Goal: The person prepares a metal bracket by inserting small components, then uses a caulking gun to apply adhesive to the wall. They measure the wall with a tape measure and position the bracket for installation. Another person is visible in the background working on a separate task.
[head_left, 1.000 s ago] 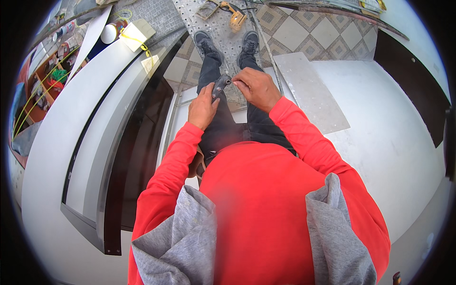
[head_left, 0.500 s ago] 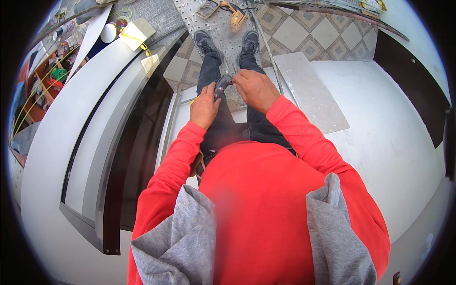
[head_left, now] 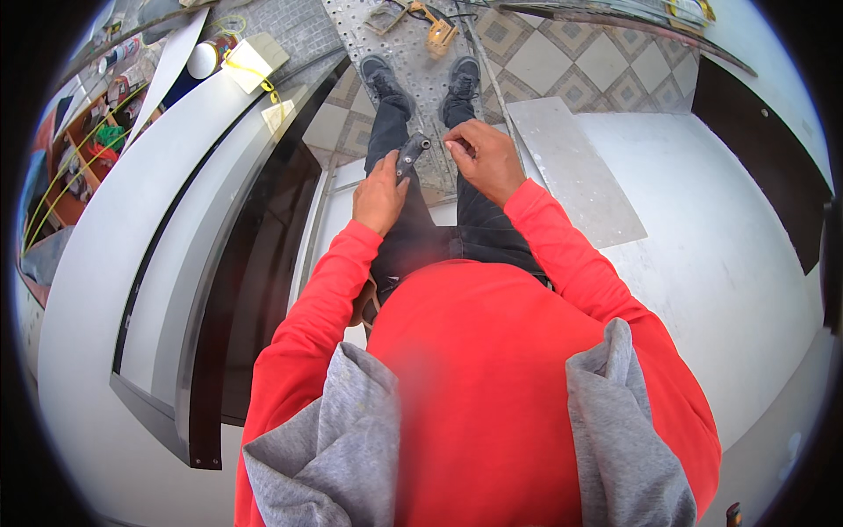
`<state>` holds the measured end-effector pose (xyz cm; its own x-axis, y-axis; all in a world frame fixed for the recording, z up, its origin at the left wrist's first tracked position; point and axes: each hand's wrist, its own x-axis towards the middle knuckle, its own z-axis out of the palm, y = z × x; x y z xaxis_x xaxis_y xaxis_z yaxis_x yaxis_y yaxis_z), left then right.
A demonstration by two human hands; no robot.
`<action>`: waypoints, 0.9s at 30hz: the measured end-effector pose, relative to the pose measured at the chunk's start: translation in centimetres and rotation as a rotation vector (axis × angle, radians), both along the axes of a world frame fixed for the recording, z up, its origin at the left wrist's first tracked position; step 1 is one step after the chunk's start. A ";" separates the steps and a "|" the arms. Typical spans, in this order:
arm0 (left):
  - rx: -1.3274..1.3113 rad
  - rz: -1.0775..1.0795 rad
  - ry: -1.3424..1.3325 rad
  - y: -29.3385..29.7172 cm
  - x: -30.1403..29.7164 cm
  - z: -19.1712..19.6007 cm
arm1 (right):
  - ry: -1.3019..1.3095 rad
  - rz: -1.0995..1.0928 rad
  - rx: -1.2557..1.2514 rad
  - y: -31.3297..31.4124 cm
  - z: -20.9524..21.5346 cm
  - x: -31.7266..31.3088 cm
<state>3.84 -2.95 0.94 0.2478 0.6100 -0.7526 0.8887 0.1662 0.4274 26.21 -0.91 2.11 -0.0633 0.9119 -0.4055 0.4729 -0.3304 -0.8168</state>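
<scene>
My left hand [head_left: 379, 195] is wrapped round a dark grey hand tool with a rounded metal head and small round fittings, which looks like a hand riveter [head_left: 411, 154]. Its handles are hidden by my palm and leg. A short gap to the right of the tool's head, my right hand [head_left: 488, 160] is pinched, thumb against forefinger. Whatever lies between those fingertips is too small to name. Both hands are over my thighs, in front of my dark trousers.
A yellow power tool [head_left: 441, 37] lies past my shoes on a perforated metal plank [head_left: 356, 22]. Left stands a long white panel with a dark frame [head_left: 211, 351], a pale box [head_left: 253, 63] on it. A grey sheet [head_left: 575, 171] lies right. Far left is a box of clutter [head_left: 66, 206].
My right hand has drawn back to the right, away from the tool's head, its fingers still pinched. My left hand keeps its hold, with the tool's head turned slightly.
</scene>
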 end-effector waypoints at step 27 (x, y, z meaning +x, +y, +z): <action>0.011 -0.017 0.059 0.0 0.6 0.0 | 0.205 -0.062 -0.322 -0.2 -1.2 -0.9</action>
